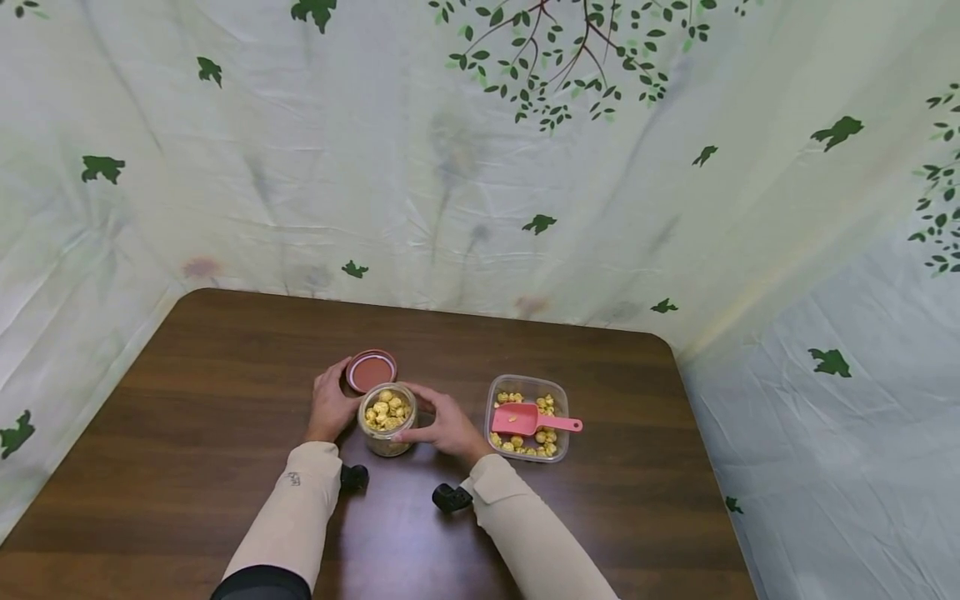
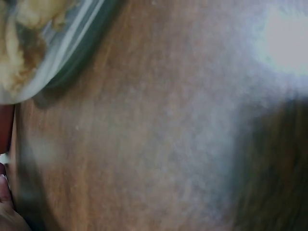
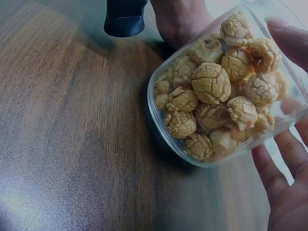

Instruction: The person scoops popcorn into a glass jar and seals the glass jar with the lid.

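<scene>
A clear jar (image 1: 386,440) full of round caramel popcorn (image 3: 211,83) stands uncovered on the table. My right hand (image 1: 446,427) grips its right side, thumb at the front and fingers round the back. Behind the jar, a red lid (image 1: 371,371) shows its inner face upward. My left hand (image 1: 332,408) holds the lid by its left edge, fingers at the far side and thumb near the jar. The left wrist view catches only a bit of that hand (image 2: 9,216) and the lid's red edge (image 2: 6,127).
To the right, a clear plastic tub (image 1: 564,392) holds more popcorn, with a pink scoop (image 1: 517,418) lying across it, handle over the right rim. Everything stands on a brown wooden table (image 1: 225,375), bordered by leaf-printed cloth walls (image 1: 420,208).
</scene>
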Motion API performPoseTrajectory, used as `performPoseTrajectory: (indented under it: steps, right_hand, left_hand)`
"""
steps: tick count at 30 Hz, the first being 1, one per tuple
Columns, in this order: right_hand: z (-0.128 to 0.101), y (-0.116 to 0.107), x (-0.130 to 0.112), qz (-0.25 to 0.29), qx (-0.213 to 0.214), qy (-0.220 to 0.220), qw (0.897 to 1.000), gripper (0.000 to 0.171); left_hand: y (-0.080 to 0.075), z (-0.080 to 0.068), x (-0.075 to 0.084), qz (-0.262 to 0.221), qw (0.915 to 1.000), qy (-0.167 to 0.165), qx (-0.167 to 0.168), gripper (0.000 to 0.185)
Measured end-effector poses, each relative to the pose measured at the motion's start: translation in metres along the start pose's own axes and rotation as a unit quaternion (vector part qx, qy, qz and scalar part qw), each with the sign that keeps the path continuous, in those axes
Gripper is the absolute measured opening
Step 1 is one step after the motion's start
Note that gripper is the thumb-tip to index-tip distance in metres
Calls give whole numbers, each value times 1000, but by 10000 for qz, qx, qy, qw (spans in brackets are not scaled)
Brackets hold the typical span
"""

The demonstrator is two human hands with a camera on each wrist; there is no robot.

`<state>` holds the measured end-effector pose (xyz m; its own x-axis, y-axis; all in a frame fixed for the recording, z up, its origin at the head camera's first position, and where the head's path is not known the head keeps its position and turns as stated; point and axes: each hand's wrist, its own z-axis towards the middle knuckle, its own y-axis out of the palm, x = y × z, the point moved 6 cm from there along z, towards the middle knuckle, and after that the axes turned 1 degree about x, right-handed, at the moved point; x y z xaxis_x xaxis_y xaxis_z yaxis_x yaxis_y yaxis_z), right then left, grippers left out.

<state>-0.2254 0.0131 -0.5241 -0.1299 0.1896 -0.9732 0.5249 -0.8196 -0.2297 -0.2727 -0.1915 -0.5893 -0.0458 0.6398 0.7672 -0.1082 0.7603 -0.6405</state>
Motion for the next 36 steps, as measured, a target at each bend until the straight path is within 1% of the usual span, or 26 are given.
performPoseTrajectory:
  steps: [2, 10, 11, 14, 18, 20, 23, 28, 36]
  right_hand:
    - [3, 1, 11, -2, 46, -6, 10000, 74]
    - [4, 2, 11, -10, 22, -138, 9999, 75]
    - [4, 2, 11, -6, 17, -141, 9999, 75]
    - [4, 2, 11, 14, 7, -114, 9999, 75]
    - [3, 1, 10, 3, 7, -27, 10000, 76]
    - [3, 0, 10, -9, 19, -12, 10000, 75]
    - [4, 1, 10, -26, 11, -35, 10000, 75]
    - [4, 1, 12, -55, 28, -16, 10000, 76]
    - [2, 1, 12, -108, 46, 11, 9999, 76]
  left_hand:
    - [-1, 0, -1, -49, 10000, -26, 31, 80]
    - [-4, -2, -3, -212, 9994, -114, 266, 80]
    - [-4, -2, -3, -254, 9991, -143, 292, 78]
    - [-5, -4, -3, -441, 9983, -192, 325, 65]
    - [-5, -5, -3, -541, 9978, -316, 238, 59]
    - [-4, -4, -3, -480, 9979, -399, 179, 66]
    - [-5, -4, -4, -514, 9972, -513, 188, 69]
    - [-5, -4, -4, -463, 9974, -517, 203, 70]
    - [-4, -5, -4, -537, 9973, -478, 125, 69]
